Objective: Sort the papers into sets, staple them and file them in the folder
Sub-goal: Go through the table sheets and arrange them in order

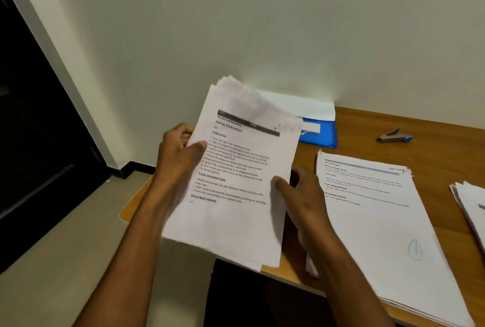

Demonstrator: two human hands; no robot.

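A loose sheaf of white printed paper sheets [231, 182] is held up in the air above the near left corner of the brown wooden desk [433, 148]. It is pinched at its left edge by the left hand [178, 158], with the thumb on the printed face, and at its right edge by the right hand [301, 192], thumb also on top. Such sheets are judged to be light, thin and floppy, and slippery against each other, so the fanned top edges can slide apart; a grip at both side edges is advised. To the right, a flat pile of white printed pages [372, 216] lies on the desk, and another small pile of white sheets [472, 206] is seen at the frame edge. Farther back, a blue plastic folder [322, 132] and a grey stapler with a blue end [393, 136] are resting, well apart.
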